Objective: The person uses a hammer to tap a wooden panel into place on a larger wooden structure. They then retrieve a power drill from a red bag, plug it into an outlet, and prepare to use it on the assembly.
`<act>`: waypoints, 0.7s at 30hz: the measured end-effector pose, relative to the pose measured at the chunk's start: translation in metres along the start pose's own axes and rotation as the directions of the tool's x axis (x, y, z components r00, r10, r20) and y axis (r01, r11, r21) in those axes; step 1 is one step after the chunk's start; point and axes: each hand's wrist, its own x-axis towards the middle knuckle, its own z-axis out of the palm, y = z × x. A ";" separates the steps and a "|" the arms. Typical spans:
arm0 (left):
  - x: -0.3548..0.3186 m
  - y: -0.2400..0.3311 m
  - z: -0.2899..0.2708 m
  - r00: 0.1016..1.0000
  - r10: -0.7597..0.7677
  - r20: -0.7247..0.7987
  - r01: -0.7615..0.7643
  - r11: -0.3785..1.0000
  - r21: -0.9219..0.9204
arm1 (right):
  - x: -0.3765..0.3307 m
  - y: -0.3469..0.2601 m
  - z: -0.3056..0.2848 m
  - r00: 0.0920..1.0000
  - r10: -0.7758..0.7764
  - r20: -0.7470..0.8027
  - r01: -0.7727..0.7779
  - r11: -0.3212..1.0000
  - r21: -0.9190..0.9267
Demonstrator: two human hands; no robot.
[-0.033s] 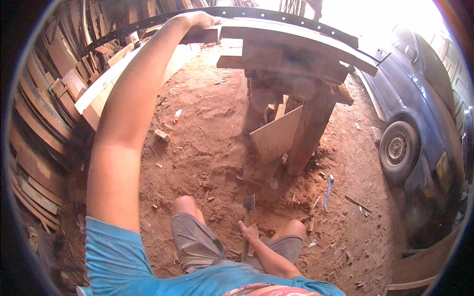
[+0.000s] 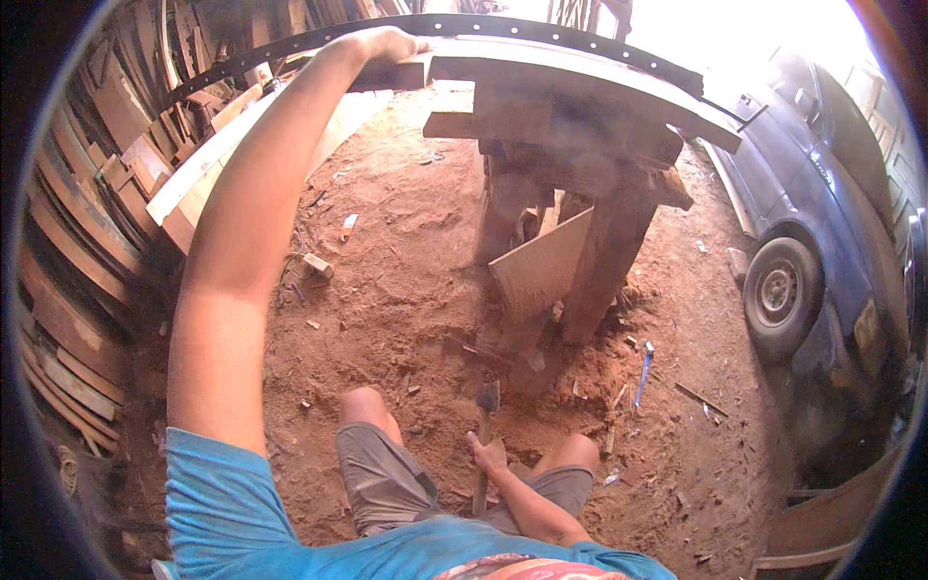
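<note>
1. The left hand (image 2: 387, 43) is stretched far up and forward, its grip closed over the near end of a long wooden plank (image 2: 541, 72) that lies across the top of a rough wooden bench.
2. A dark perforated metal strip (image 2: 541, 27) arches along the far edge of the plank, from left to right.
3. The right hand (image 2: 486, 452) hangs low by the knees, its grip closed around the wooden handle of a hatchet (image 2: 486, 406); the metal head points away from the person, just above the ground.
4. The bench (image 2: 599, 193) stands on thick timber legs on the red dirt floor (image 2: 406, 261), with a flat board (image 2: 541, 266) leaning against those legs.
5. Stacked planks (image 2: 87, 222) fill the left side; one pale board (image 2: 251, 145) runs from the stack toward the bench.
6. A blue car (image 2: 822, 222) is parked at the right, its wheel well apart from the bench.
7. Wood chips and scraps lie scattered on the dirt near the bench legs.
</note>
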 end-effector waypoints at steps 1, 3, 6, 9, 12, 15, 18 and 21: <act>-0.012 0.007 0.008 0.999 0.048 0.014 -0.048 0.999 0.022 | -0.008 -0.012 -0.007 0.998 0.049 0.045 -0.052 0.997 0.052; -0.026 0.008 0.009 0.990 0.139 -0.028 -0.134 0.981 0.139 | -0.021 -0.068 -0.025 0.999 0.007 0.034 -0.012 0.989 0.151; -0.016 -0.027 0.036 0.957 0.270 -0.104 -0.213 0.901 0.378 | -0.059 -0.125 -0.054 0.995 0.063 0.079 -0.082 0.962 0.260; -0.048 -0.008 0.032 0.927 0.348 -0.143 -0.176 0.737 0.652 | -0.105 -0.234 -0.118 0.970 0.165 0.177 -0.226 0.878 0.422; -0.053 -0.003 0.022 0.985 -0.170 -0.039 0.172 0.982 0.084 | -0.130 -0.267 -0.152 0.990 0.138 0.036 -0.142 0.924 0.356; -0.056 0.008 -0.006 0.924 -0.381 0.011 0.372 0.896 -0.240 | -0.175 -0.359 -0.225 0.964 0.245 0.106 -0.266 0.854 0.448; -0.040 -0.001 -0.011 0.943 -0.332 0.033 0.327 0.900 -0.287 | -0.208 -0.463 -0.287 0.853 0.486 0.192 -0.478 0.577 0.662; -0.013 0.006 -0.041 0.976 -0.199 0.089 0.211 0.965 -0.158 | -0.205 -0.468 -0.302 0.785 0.604 0.135 -0.437 0.388 0.811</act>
